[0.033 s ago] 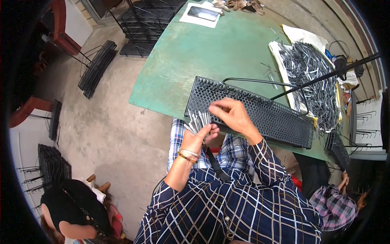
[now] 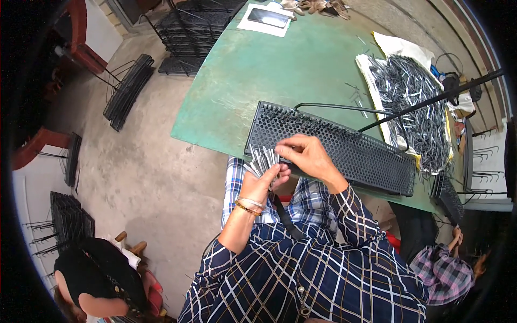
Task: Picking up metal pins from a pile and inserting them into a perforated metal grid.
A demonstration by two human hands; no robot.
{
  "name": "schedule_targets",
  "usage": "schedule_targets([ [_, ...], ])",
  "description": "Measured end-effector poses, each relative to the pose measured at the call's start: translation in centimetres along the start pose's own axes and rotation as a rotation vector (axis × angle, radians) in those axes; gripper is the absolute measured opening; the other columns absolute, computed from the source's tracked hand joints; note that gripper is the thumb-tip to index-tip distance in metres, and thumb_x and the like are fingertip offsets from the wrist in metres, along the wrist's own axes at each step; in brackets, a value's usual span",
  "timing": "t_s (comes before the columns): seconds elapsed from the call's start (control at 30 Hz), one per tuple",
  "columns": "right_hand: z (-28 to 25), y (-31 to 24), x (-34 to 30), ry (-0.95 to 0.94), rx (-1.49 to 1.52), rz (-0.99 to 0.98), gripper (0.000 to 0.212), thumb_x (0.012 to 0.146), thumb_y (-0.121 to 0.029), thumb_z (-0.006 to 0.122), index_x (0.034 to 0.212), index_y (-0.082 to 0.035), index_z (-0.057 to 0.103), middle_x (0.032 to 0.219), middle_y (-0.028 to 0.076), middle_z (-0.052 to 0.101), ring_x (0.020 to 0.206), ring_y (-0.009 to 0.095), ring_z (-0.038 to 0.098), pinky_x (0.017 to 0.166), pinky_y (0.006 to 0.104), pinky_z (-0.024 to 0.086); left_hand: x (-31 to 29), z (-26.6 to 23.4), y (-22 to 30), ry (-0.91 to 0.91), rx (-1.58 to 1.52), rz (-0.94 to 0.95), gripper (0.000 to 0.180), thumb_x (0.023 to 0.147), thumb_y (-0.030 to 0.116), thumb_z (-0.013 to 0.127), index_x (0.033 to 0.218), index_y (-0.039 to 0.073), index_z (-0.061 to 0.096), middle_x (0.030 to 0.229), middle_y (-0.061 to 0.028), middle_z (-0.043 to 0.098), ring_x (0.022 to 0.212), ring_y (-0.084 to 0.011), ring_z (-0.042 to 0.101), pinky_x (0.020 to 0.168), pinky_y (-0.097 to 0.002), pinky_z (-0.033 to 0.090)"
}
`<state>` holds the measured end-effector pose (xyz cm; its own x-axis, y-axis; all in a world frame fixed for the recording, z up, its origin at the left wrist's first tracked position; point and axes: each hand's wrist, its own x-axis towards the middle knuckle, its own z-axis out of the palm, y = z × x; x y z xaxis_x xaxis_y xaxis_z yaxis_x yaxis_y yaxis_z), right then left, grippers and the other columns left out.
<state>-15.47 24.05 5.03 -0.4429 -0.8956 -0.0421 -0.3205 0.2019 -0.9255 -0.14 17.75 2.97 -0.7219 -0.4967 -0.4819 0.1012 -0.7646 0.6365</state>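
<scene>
My left hand (image 2: 258,185) is closed around a bundle of thin grey metal strips (image 2: 263,160), their ends fanning upward. Beside the top of that bundle, my right hand (image 2: 308,156) has thumb and fingers drawn together; whatever lies between the fingertips is too small to make out. Both hands are over the near left part of a long black perforated rack (image 2: 344,145), which lies along the table's near edge. Many short pieces stand in the holes along its far left edge. A black bent rod (image 2: 344,106) runs along its far side.
The green table (image 2: 226,91) holds a sack (image 2: 367,65) heaped with dark and silver strips (image 2: 412,102) at right, and a phone (image 2: 269,17) at the far edge. Black racks (image 2: 132,89) stand on the floor at left. Another person (image 2: 444,274) sits at lower right, one more (image 2: 102,274) at lower left.
My right hand has shifted very slightly left, its fingertips closer to the strips. My left hand and the rack stay in place.
</scene>
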Motion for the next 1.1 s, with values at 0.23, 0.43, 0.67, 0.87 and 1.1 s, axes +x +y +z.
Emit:
schedule_targets([
  [0.23, 0.0, 0.6, -1.5, -0.077, 0.391, 0.239, 0.019, 0.08, -0.014, 0.067, 0.087, 0.004, 0.064, 0.075, 0.005, 0.064, 0.065, 0.007, 0.058, 0.055, 0.0203, 0.047, 0.0, 0.6, -0.7, -0.033, 0.086, -0.021, 0.023, 0.089, 0.007, 0.054, 0.11, -0.002, 0.054, 0.097, -0.0136, 0.063, 0.084, -0.0218, 0.065, 0.069, -0.0306, 0.057],
  [0.43, -2.0, 0.3, -0.6, 0.136, 0.401, 0.102, 0.014, 0.084, -0.009, 0.062, 0.094, 0.0, 0.061, 0.082, 0.004, 0.065, 0.066, 0.006, 0.057, 0.055, 0.0192, 0.044, -0.1, 1.2, -0.7, 0.032, 0.084, -0.067, 0.024, 0.088, 0.011, 0.056, 0.108, -0.004, 0.054, 0.096, -0.0163, 0.063, 0.086, -0.0251, 0.065, 0.069, -0.0314, 0.057],
  [0.67, -1.8, 2.5, 2.7, 0.458, 0.189, -0.118, 0.018, 0.083, -0.011, 0.065, 0.095, 0.002, 0.061, 0.079, 0.002, 0.063, 0.066, 0.005, 0.055, 0.056, 0.0193, 0.044, -0.1, 0.8, -1.0, -0.004, 0.148, -0.083, 0.026, 0.088, 0.013, 0.058, 0.106, -0.005, 0.054, 0.095, -0.0173, 0.063, 0.084, -0.0254, 0.065, 0.066, -0.0316, 0.057],
  [0.87, -1.6, 2.3, 2.8, 0.484, -0.186, -0.245, 0.016, 0.082, -0.01, 0.066, 0.093, -0.001, 0.063, 0.073, 0.006, 0.065, 0.062, 0.009, 0.059, 0.055, 0.0227, 0.047, -0.5, 0.3, -1.1, 0.017, 0.15, -0.083, 0.025, 0.087, 0.013, 0.058, 0.106, -0.004, 0.053, 0.092, -0.016, 0.063, 0.08, -0.0231, 0.065, 0.063, -0.0313, 0.057],
  [1.1, -1.8, 2.7, 2.7, 0.48, -0.358, -0.441, 0.015, 0.081, -0.009, 0.066, 0.093, -0.002, 0.063, 0.08, 0.009, 0.066, 0.066, 0.015, 0.063, 0.057, 0.0263, 0.049, -0.2, -0.4, -1.2, 0.0, 0.179, -0.107, 0.026, 0.087, 0.015, 0.059, 0.107, 0.0, 0.053, 0.091, -0.0127, 0.063, 0.077, -0.0201, 0.064, 0.06, -0.0299, 0.055],
])
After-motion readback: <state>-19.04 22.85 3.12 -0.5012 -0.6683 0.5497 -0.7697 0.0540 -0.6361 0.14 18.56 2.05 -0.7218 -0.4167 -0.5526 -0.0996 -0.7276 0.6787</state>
